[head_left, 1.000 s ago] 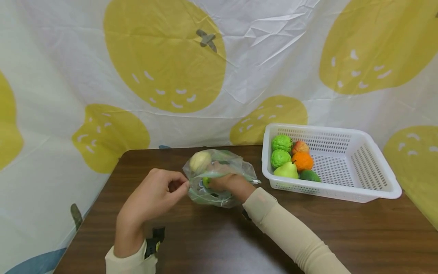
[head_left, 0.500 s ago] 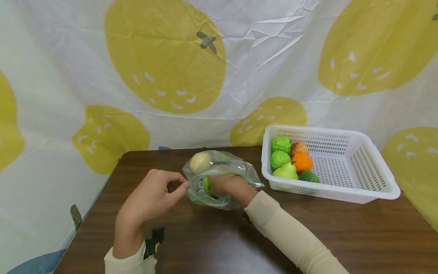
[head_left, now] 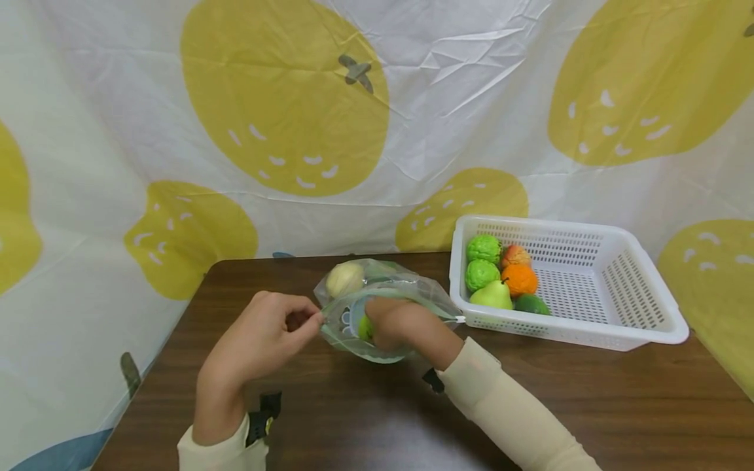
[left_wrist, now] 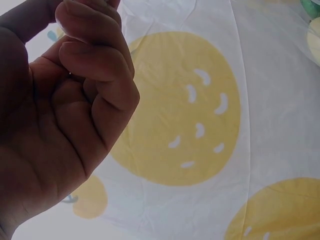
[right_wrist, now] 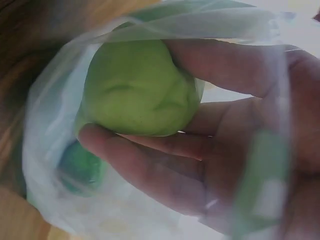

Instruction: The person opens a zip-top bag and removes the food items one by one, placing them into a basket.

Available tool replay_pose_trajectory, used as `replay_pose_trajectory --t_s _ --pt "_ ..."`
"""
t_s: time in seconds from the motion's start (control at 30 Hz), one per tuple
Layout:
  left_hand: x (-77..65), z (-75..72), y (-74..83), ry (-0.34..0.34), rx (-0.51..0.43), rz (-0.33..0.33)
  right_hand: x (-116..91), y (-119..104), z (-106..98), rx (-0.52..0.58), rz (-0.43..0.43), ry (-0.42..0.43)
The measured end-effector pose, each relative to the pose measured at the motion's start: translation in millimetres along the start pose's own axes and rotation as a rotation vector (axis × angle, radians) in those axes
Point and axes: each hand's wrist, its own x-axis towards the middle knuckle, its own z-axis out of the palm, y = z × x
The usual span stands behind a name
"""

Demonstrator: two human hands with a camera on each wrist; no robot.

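A clear zip bag [head_left: 412,282] with a green-edged mouth lies on the table, its opening spread toward me. My left hand [head_left: 256,350] pinches the left corner of that mouth between thumb and fingertips; the left wrist view shows its other fingers curled. Inside the bag, my right hand [head_left: 403,324] grips a lumpy, yellow-green round fruit [right_wrist: 140,92], thumb on one side and fingers on the other. A pale cream round fruit [head_left: 345,280] shows through the bag's far left part. Another dark green item [right_wrist: 82,167] is blurred behind the plastic in the right wrist view.
A white perforated basket [head_left: 639,333] stands to the right, holding two bumpy green fruits [head_left: 484,261], a pear [head_left: 493,296], an orange [head_left: 520,280], a reddish fruit [head_left: 516,256] and a dark green fruit [head_left: 532,304]. Behind the brown table [head_left: 353,412] hangs a fruit-print cloth [head_left: 283,98].
My right hand has shifted slightly right within the bag, carrying the green fruit. The bag's right corner has moved right and its mouth is stretched wider. The left hand has stayed nearly still.
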Motion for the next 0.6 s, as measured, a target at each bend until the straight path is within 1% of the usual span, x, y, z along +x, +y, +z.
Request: replay_pose_trajectory --t_s 0.13,0.27,0.43,0.5,0.6 --pt "0.6 0.2 0.3 0.002 0.001 0.002 -13 -3 -5 -0.051 -0.027 0.047" --pt "1.4 0.8 0.3 0.005 0.009 0.000 -29 -6 -8 -0.014 -0.067 0.106" --pt "2.2 1.9 -0.3 -0.003 0.005 -0.009 -44 -5 -8 -0.003 -0.131 0.218" --pt "2.0 1.8 -0.5 -0.008 0.005 -0.011 -49 -5 -8 0.004 -0.144 0.257" --pt "1.9 1.1 -0.5 -0.010 0.006 -0.011 -58 -5 -10 0.030 -0.145 0.285"
